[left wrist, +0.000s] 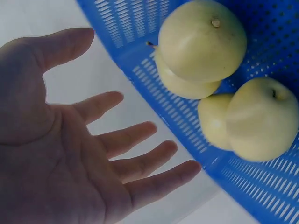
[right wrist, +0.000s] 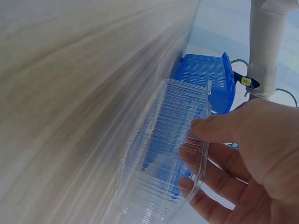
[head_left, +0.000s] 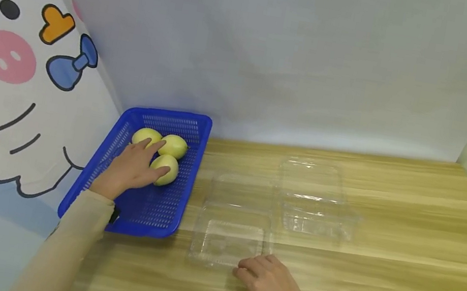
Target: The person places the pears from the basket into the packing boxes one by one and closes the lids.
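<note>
"Well, are round pale-green fruits [head_left: 174,147] near the blue plastic basket's [head_left: 186,199] far edge gripped?"

"No; left hand [head_left: 132,168] outspread. Clear plastic box [head_left: 226,242], pinched by right hand [head_left: 272,288], could be tipped if tugged."

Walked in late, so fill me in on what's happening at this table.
A person is working with both hands. The left hand, fingers spread, reaches over round, pale yellow-green fruits in a blue plastic mesh basket. The right hand holds the near right corner of a clear plastic rectangular container on the wood-grain table. A second clear plastic container sits behind it, to the right. All the fruit in view is in the basket.
</note>
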The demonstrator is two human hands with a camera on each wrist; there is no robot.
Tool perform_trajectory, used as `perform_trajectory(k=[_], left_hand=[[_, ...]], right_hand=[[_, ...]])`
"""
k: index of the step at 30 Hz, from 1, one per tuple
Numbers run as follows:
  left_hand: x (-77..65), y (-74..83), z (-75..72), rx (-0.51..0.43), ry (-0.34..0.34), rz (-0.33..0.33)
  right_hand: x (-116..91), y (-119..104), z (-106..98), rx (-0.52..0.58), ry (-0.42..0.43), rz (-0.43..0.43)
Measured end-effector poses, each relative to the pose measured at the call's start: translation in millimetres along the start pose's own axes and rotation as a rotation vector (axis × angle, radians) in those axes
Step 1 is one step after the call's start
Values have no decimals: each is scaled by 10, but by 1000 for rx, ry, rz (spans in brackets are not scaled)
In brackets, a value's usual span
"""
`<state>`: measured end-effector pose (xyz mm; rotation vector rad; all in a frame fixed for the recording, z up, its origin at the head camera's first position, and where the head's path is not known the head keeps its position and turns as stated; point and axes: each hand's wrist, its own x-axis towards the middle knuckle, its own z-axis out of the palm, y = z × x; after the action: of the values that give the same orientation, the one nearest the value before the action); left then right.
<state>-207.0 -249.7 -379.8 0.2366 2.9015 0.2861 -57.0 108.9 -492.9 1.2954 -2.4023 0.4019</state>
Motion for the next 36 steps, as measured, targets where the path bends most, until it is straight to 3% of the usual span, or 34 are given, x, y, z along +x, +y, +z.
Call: perform_trajectory(k=[8,17,27,32,36], left_hand=[[205,-149,269,7,-63,-17],[306,-234,425,-84,-113,-46],[298,-242,344,-83,-148,-34],[242,-215,242,-92,-83,-24],[154,-70,103,-88,-12,-23]], right_hand=[[-6,-53,10,3,-30,3],[11,-76,4,-4,-22,-10],[43,-51,19,-18,9,-2],[34,-49,21,-16,-1,4],[24,-52,23,-19,-9,10]])
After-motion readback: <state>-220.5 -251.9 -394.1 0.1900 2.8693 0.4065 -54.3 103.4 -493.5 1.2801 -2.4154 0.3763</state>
